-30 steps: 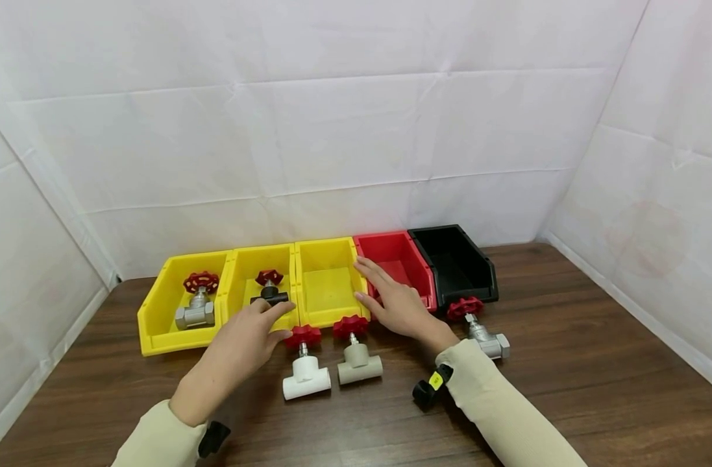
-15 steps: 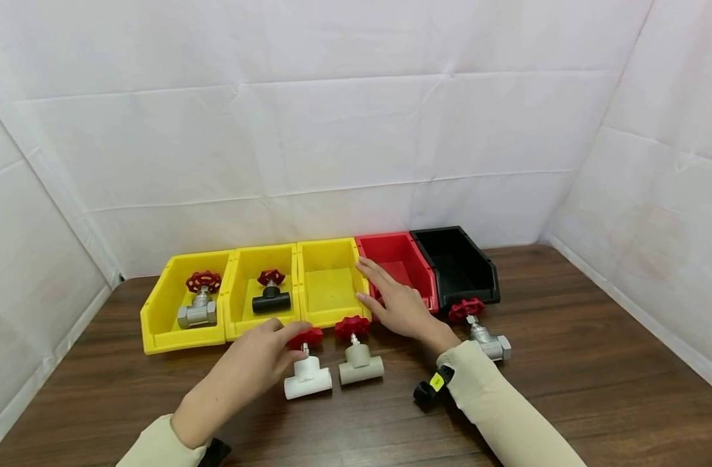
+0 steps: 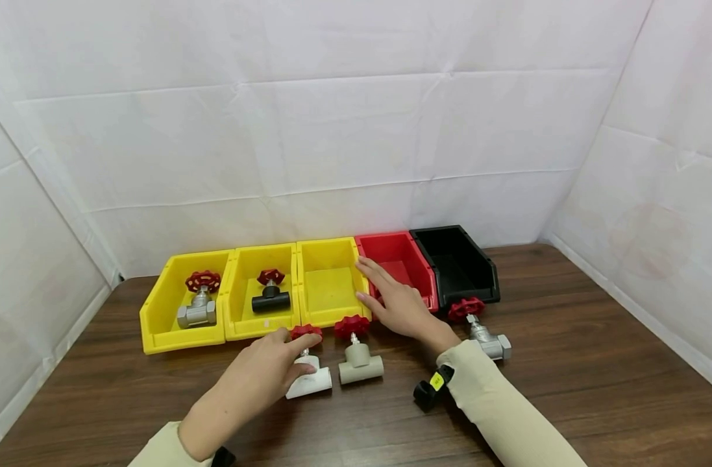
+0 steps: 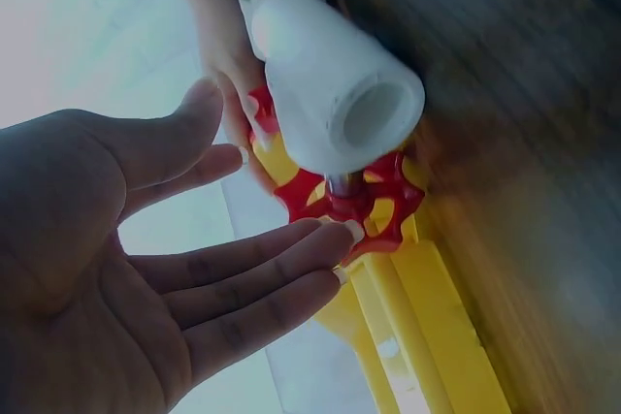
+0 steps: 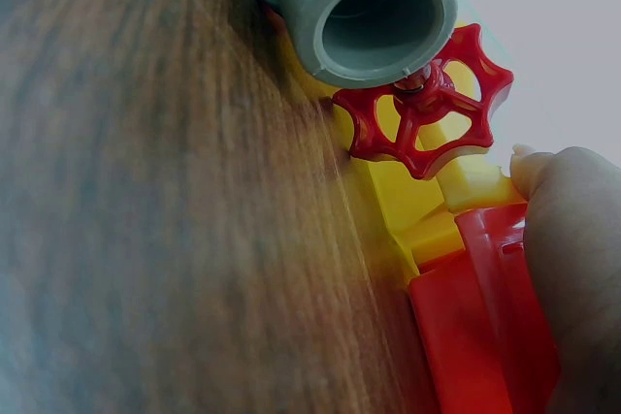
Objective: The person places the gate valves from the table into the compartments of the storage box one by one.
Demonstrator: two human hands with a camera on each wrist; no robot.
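Note:
My left hand (image 3: 262, 370) is over the white valve (image 3: 310, 383), its fingers fairly straight and spread. In the left wrist view the fingertips come right up to the red handwheel (image 4: 349, 206) of that white valve, with the thumb held apart. My right hand (image 3: 399, 303) rests at the wall between the third yellow bin (image 3: 329, 319) and the red bin (image 3: 428, 285), fingers extended. Just in front of it lies a grey-beige valve (image 3: 360, 368) with a red handwheel (image 5: 427, 109). Part of the white valve is hidden behind my left hand.
The left yellow bin (image 3: 151, 324) holds a metal valve (image 3: 198, 312); the second yellow bin (image 3: 241, 327) holds a black valve (image 3: 270, 299). A black bin (image 3: 490, 275) ends the row at right. Another metal valve (image 3: 490, 340) lies before it on the wooden table (image 3: 595, 363).
My left hand has moved right and toward me, from in front of the second yellow bin to over the white valve. The right hand has stayed in place.

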